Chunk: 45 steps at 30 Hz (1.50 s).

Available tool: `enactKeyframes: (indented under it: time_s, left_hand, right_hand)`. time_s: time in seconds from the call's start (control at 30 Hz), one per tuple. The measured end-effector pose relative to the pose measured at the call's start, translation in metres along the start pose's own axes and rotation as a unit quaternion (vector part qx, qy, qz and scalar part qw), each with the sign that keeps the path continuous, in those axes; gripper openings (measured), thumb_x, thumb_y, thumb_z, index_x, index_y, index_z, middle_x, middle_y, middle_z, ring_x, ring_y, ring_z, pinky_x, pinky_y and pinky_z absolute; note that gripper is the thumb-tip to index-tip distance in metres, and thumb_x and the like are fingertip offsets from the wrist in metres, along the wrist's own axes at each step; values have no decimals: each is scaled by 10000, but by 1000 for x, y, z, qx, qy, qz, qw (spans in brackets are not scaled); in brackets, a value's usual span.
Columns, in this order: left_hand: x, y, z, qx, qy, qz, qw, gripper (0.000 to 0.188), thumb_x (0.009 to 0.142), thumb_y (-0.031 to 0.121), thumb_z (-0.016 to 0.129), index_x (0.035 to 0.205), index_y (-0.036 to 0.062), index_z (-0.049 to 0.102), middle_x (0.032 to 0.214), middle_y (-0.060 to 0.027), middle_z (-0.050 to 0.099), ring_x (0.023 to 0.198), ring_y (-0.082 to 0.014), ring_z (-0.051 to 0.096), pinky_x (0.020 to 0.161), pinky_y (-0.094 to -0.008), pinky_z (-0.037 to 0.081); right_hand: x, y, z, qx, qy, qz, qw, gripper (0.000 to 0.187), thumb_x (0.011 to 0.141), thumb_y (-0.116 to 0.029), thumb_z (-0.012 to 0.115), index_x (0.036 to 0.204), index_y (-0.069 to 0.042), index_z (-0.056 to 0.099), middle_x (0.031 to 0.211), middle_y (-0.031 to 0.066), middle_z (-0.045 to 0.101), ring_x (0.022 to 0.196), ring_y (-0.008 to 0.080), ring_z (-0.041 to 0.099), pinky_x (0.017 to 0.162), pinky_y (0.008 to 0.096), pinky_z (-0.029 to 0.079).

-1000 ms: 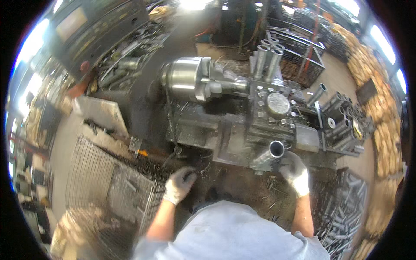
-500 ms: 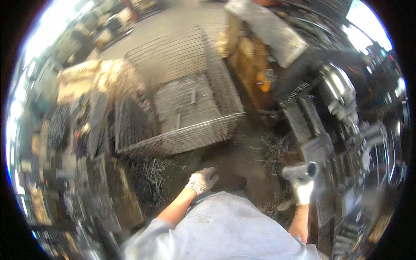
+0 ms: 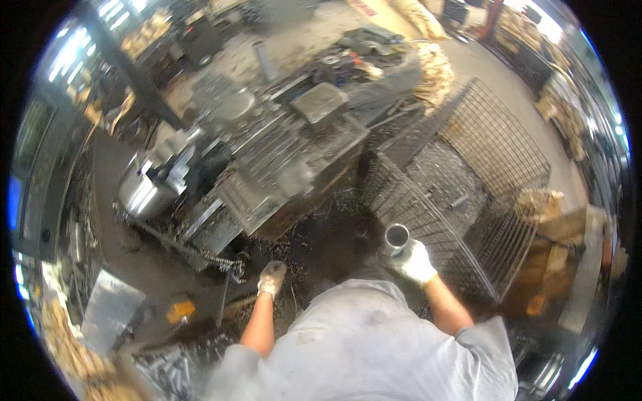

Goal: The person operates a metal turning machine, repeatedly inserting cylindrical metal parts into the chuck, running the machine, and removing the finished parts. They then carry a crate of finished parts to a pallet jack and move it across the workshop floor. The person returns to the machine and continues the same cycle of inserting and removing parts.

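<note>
My right hand (image 3: 418,264), in a white work glove, is wrapped round a short hollow metal cylinder (image 3: 396,238) whose open end faces up. It is held in front of my body, close to the near side of a large wire mesh basket (image 3: 438,217). A few small metal pieces lie on the basket's floor. My left hand (image 3: 271,278), in a soiled pale glove, hangs low over the dark floor with its fingers loosely bent. No object shows in it. Left of centre stands a lathe (image 3: 264,157) with a shiny round chuck (image 3: 144,190).
Dark metal shavings (image 3: 274,247) litter the floor by the lathe. At lower left are a grey metal sheet (image 3: 112,311) and an orange-yellow item (image 3: 180,311). Tools and parts crowd a surface behind the lathe. A wooden board (image 3: 568,230) and brown sacking lie right of the basket.
My view has swung left: the basket has passed from the middle to the right, and the lathe now fills the left. The cylinder stays in my right hand, now nearer my body's middle.
</note>
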State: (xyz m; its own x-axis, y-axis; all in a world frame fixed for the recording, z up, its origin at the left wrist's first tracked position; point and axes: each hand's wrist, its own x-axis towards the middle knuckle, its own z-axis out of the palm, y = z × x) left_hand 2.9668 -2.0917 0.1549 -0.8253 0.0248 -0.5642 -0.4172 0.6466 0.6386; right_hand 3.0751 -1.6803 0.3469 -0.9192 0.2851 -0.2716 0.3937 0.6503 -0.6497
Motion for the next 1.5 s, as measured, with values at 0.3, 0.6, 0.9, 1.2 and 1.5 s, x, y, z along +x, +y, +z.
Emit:
enactKeyframes:
  time_s: [0.3, 0.6, 0.9, 1.2, 1.5]
  left_hand:
    - [-109, -167, -26, -64, 470, -460, 751, 485, 1026, 201, 612, 1458, -3, 528, 1399, -198, 616, 1249, -327, 631, 1004, -413, 570]
    - [-110, -103, -134, -72, 742, -177, 643, 511, 1121, 301, 468, 1508, -33, 461, 1505, -302, 526, 1350, -379, 558, 1108, -441, 467]
    - [-106, -117, -138, -708, 526, -45, 469, 713, 1040, 646, 466, 1502, 105, 506, 1430, -133, 614, 1307, -365, 550, 1119, -582, 410]
    - [29, 210, -288, 280, 639, 99, 710, 905, 692, 188, 906, 1467, -3, 480, 1488, -263, 523, 1440, -449, 463, 1289, -587, 223]
    - [69, 280, -426, 391, 374, 18, 841, 757, 698, 204, 806, 1408, 99, 567, 1474, -152, 587, 1418, -357, 510, 1172, -477, 425]
  right_hand:
    - [167, -144, 14, -4, -119, -239, 964, 540, 757, -407, 864, 1175, -100, 715, 1066, 181, 764, 1011, 350, 748, 850, 423, 599]
    - [275, -214, 40, -46, -201, -350, 914, 724, 754, -555, 865, 1289, -109, 670, 1132, 143, 767, 963, 354, 758, 820, 430, 621]
    - [372, -372, -69, 21, -121, -604, 787, 424, 773, -213, 815, 1153, -49, 726, 1069, 151, 748, 941, 353, 741, 827, 442, 606]
    - [472, -517, 103, -443, -345, -589, 581, 334, 852, -334, 674, 903, -22, 779, 880, 208, 756, 746, 334, 711, 700, 479, 560]
    - [605, -542, 80, -207, -34, -434, 876, 491, 905, -461, 680, 1110, -20, 750, 1177, 225, 747, 1088, 365, 716, 921, 466, 549]
